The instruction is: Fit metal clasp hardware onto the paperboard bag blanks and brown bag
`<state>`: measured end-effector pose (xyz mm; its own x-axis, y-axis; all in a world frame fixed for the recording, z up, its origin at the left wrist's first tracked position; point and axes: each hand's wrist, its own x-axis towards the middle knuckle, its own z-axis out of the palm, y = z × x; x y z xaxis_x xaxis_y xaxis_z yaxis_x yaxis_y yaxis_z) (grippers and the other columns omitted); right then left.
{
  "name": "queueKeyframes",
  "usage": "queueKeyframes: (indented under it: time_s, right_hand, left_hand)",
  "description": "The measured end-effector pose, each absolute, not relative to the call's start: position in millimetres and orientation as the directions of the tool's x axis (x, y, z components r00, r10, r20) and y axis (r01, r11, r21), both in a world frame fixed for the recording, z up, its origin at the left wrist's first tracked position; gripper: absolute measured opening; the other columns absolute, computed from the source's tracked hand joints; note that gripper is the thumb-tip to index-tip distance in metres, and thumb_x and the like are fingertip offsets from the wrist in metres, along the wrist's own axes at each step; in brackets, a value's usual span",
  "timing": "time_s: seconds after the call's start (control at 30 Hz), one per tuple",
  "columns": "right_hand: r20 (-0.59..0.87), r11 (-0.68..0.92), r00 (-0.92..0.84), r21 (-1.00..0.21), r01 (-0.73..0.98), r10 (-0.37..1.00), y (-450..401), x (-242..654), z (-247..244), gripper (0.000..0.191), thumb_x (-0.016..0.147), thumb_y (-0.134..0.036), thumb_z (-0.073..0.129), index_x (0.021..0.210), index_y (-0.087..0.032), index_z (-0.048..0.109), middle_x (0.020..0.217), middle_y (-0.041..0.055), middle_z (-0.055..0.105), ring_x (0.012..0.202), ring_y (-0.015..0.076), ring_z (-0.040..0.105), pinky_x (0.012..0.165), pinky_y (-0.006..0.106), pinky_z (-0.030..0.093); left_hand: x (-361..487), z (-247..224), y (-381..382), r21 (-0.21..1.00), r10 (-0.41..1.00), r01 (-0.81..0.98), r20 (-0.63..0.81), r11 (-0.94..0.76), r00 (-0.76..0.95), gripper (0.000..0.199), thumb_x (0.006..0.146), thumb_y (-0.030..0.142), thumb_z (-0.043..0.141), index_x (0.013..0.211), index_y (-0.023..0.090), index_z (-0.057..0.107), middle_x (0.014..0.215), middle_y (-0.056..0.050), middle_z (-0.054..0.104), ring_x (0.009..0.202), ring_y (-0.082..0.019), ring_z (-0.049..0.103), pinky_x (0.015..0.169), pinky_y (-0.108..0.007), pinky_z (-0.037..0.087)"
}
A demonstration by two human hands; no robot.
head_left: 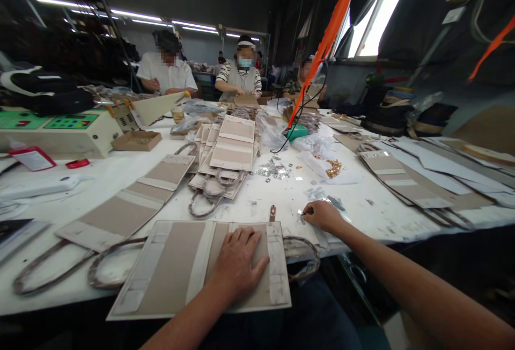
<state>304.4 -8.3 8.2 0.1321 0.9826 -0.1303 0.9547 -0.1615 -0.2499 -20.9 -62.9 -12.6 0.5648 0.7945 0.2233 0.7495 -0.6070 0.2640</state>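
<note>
In front of me a flat beige bag panel (171,275) lies on the table edge, with a brown loop handle (102,264) at its left end and another handle at its right. My left hand (238,264) rests flat on the panel's right half, fingers stretched out. Right of the panel, my right hand (322,216) is closed in a pinch at the tabletop, with a small shiny metal piece (301,213) at its fingertips. A small metal strip (272,213) lies at the panel's far edge. Beyond my hands are scattered silver metal pieces (274,170).
A stack of similar panels (233,143) stands mid-table, with more panels at left (132,202) and right (402,178). Gold-coloured pieces (333,168) lie on plastic. An orange strip (322,52) and black cord hang down. A control box (60,132) sits at left. People work across the table.
</note>
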Motion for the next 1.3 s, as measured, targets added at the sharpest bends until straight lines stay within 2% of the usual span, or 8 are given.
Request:
queueKeyframes:
  time_s: [0.27, 0.5, 0.63, 0.8, 1.0, 1.07, 1.17, 1.3]
  right_hand:
    - [-0.061, -0.114, 0.1, -0.305, 0.946, 0.993, -26.3, 285.3, 45.6, 0.022, 0.09, -0.025, 0.06, 0.092, -0.021, 0.082, 0.093, 0.0059, 0.08, 0.089, 0.0225, 0.071, 0.075, 0.027, 0.045]
    - [-0.244, -0.089, -0.125, -0.71, 0.698, 0.962, -97.0, 213.1, 60.1, 0.027, 0.089, -0.038, 0.062, 0.079, -0.019, 0.078, 0.069, 0.0002, 0.074, 0.062, 0.0168, 0.064, 0.056, 0.024, 0.043]
    - [-0.292, -0.171, -0.058, -0.699, 0.694, 0.955, -102.8, 196.1, 47.6, 0.021, 0.085, -0.033, 0.064, 0.081, -0.02, 0.079, 0.067, 0.0, 0.073, 0.056, 0.0162, 0.065, 0.052, 0.023, 0.044]
    - [-0.314, -0.224, 0.015, -0.643, 0.732, 0.949, -94.3, 201.1, 43.7, 0.018, 0.086, -0.031, 0.063, 0.083, -0.02, 0.077, 0.052, -0.0015, 0.066, 0.052, 0.0177, 0.066, 0.051, 0.023, 0.044]
    - [-0.179, -0.103, 0.0, -0.57, 0.815, 0.984, -89.5, 198.1, 19.6, 0.015, 0.087, -0.03, 0.062, 0.078, -0.021, 0.071, 0.079, 0.0023, 0.076, 0.073, 0.0194, 0.069, 0.068, 0.026, 0.048]
    - [-0.149, -0.089, 0.01, -0.533, 0.841, 0.989, -87.7, 198.2, 13.3, 0.014, 0.087, -0.03, 0.063, 0.077, -0.022, 0.07, 0.08, 0.0025, 0.075, 0.079, 0.0209, 0.068, 0.073, 0.027, 0.047]
    - [-0.157, -0.094, 0.007, -0.557, 0.825, 0.988, -86.8, 200.4, 10.9, 0.015, 0.087, -0.033, 0.063, 0.078, -0.023, 0.069, 0.079, 0.002, 0.075, 0.077, 0.0205, 0.067, 0.071, 0.027, 0.047]
    - [-0.212, -0.151, 0.012, -0.655, 0.74, 0.977, -90.5, 203.0, 17.4, 0.029, 0.093, -0.043, 0.056, 0.078, -0.022, 0.069, 0.074, 0.0019, 0.072, 0.067, 0.0184, 0.065, 0.06, 0.025, 0.046]
  left_hand:
    - [-21.8, -10.3, -66.2, 0.279, 0.796, 0.746, 0.222, -0.605, 0.563, 0.05, 0.095, 0.048, 0.06, 0.139, 0.023, 0.057, 0.139, -0.011, 0.058, 0.127, -0.033, 0.049, 0.11, -0.053, 0.036]
    - [-19.3, -7.0, -66.0, 0.304, 0.798, 0.738, 0.222, -0.602, 0.56, 0.049, 0.095, 0.048, 0.059, 0.136, 0.022, 0.059, 0.136, -0.013, 0.059, 0.125, -0.033, 0.05, 0.108, -0.053, 0.038]
    - [-20.0, -6.3, -66.8, 0.303, 0.795, 0.735, 0.23, -0.606, 0.561, 0.048, 0.096, 0.046, 0.06, 0.136, 0.02, 0.059, 0.134, -0.012, 0.06, 0.123, -0.032, 0.05, 0.106, -0.051, 0.039]
    - [-24.7, -9.3, -65.6, 0.326, 0.746, 0.672, 0.255, -0.665, 0.615, 0.039, 0.098, 0.042, 0.061, 0.135, 0.031, 0.064, 0.142, -0.009, 0.057, 0.126, -0.03, 0.05, 0.106, -0.049, 0.04]
    - [-30.4, -8.2, -63.5, 0.297, 0.603, 0.535, 0.231, -0.791, 0.763, 0.032, 0.102, 0.036, 0.053, 0.13, 0.033, 0.069, 0.134, -0.008, 0.063, 0.128, -0.029, 0.052, 0.11, -0.048, 0.04]
    - [-34.0, -8.6, -64.4, 0.3, 0.558, 0.489, 0.219, -0.819, 0.8, 0.049, 0.094, 0.055, 0.062, 0.136, 0.031, 0.065, 0.141, -0.012, 0.059, 0.135, -0.033, 0.049, 0.117, -0.052, 0.035]
    - [-40.4, -11.4, -66.0, 0.286, 0.489, 0.429, 0.186, -0.857, 0.852, 0.098, 0.072, 0.08, 0.072, 0.15, 0.024, 0.052, 0.157, -0.018, 0.047, 0.147, -0.041, 0.037, 0.125, -0.06, 0.022]
    - [-43.3, -13.5, -66.1, 0.258, 0.441, 0.4, 0.124, -0.879, 0.889, 0.118, 0.062, 0.081, 0.079, 0.156, 0.02, 0.042, 0.164, -0.02, 0.038, 0.154, -0.045, 0.025, 0.126, -0.065, 0.013]
